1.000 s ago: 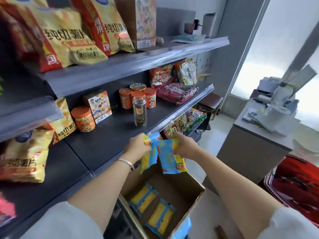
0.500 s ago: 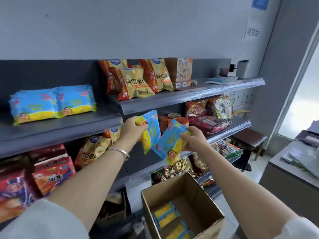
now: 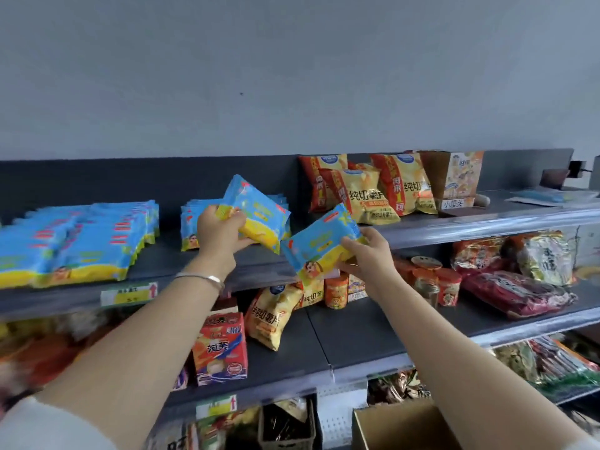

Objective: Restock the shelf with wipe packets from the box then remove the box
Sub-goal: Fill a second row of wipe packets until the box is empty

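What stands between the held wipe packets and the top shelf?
Nothing visible. The left hand holds one packet over the shelf, before a small stack; the right hand holds another packet at the shelf's front edge, bare surface beyond it.

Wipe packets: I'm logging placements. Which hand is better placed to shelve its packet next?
Likely left: the left hand holds its packet over the top shelf beside the shelved packets; the right hand's packet hangs lower, before the shelf edge.
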Demonstrator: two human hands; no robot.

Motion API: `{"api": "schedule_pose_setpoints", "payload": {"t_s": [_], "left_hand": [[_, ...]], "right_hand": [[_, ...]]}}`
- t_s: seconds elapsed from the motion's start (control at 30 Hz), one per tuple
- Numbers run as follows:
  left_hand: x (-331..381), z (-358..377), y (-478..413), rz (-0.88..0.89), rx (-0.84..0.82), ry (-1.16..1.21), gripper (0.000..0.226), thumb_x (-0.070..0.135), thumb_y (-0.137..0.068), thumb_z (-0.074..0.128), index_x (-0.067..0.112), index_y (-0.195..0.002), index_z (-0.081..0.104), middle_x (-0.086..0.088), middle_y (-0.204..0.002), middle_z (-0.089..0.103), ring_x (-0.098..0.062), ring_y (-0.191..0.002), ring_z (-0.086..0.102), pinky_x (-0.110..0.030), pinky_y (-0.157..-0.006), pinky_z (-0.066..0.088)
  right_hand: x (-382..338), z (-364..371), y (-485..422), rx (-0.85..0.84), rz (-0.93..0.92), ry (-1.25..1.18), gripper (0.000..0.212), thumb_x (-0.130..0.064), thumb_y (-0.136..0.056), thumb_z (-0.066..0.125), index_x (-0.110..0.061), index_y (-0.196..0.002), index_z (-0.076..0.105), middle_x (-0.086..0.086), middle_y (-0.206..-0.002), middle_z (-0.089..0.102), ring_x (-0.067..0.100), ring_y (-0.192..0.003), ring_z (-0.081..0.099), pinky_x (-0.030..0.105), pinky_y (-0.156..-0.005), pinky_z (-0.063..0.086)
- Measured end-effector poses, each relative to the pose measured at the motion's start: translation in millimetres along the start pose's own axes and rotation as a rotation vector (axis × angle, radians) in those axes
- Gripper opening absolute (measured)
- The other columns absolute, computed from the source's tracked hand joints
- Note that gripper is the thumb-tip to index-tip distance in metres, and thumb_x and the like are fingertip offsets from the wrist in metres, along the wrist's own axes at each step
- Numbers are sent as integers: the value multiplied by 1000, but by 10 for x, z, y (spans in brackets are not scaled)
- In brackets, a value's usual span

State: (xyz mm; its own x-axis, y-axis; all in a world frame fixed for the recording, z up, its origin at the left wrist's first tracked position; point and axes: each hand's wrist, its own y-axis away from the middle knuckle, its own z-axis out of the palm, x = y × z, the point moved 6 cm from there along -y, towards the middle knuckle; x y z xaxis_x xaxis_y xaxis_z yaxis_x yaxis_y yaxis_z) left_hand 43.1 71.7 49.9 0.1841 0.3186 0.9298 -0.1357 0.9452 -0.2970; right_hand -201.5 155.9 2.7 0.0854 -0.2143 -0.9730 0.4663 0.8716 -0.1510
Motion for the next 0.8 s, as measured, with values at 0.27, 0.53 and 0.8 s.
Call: {"api": "schedule_pose_setpoints", "payload": {"t_s": [0.27, 0.53, 0.8], "left_hand": [[-160, -696, -773, -11, 91, 22, 11, 0, -90, 55, 12, -90, 54, -4, -91, 56, -23, -95, 58, -40, -67, 55], [-502, -796, -1326, -56, 2, 85, 18, 0, -90, 55, 16, -97, 57, -6, -98, 61, -25, -98, 62, -44, -74, 57], [-609, -650, -1586, -43, -47, 170, 13, 0, -89, 56, 12, -95, 57, -8, -95, 62, -20, -92, 65, -41, -70, 58]], "right_hand": [[151, 938, -621, -9, -53, -16, 38, -14, -93, 58, -15, -130, 48, 9, -117, 60, 23, -99, 66, 34, -69, 60], [452, 1401, -1134, 83, -1, 41, 30, -12, -94, 57, -17, -121, 44, 7, -112, 57, 23, -100, 64, 35, -72, 59], [471, 1221, -1429, 94, -55, 670, 38, -18, -85, 69, -14, -119, 53, 3, -112, 60, 18, -93, 60, 35, -76, 54]]}}
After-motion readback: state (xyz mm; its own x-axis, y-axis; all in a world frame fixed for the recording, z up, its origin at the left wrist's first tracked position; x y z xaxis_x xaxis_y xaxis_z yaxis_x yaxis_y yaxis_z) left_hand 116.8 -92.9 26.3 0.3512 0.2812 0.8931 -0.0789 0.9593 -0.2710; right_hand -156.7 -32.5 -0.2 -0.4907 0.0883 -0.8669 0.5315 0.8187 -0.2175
